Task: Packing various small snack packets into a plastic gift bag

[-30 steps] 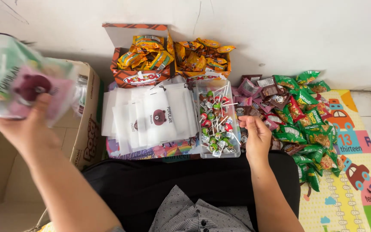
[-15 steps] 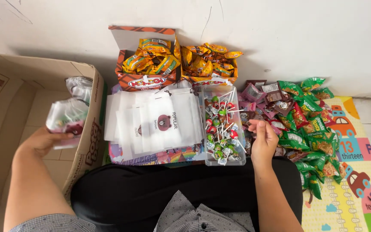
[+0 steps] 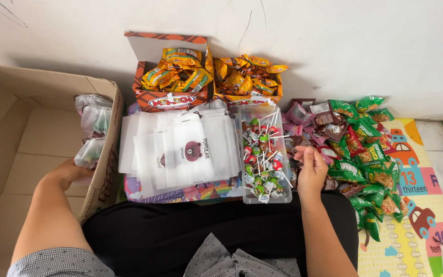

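Observation:
My left hand (image 3: 69, 172) is down inside the open cardboard box (image 3: 37, 133), touching a clear filled bag (image 3: 89, 153) that leans on the box's right wall. That wall and the bag hide its fingers. Above it in the box lies another filled bag (image 3: 94, 114). My right hand (image 3: 311, 168) hovers at the right edge of a clear tub of lollipops (image 3: 262, 154). Its thumb and fingers are pinched on what looks like a thin white lollipop stick. A fanned stack of white bear-print pouches (image 3: 180, 149) lies between my hands.
Two orange display boxes of yellow snack packets (image 3: 173, 77) (image 3: 247, 74) stand against the white wall. A heap of green, red and brown snack packets (image 3: 365, 154) spreads over a colourful play mat (image 3: 421, 184) on the right. My lap in black cloth (image 3: 190, 231) fills the foreground.
My left hand brought the filled bag from up at the left down into the cardboard box, where it now rests against the wall. My right hand stayed by the lollipop tub.

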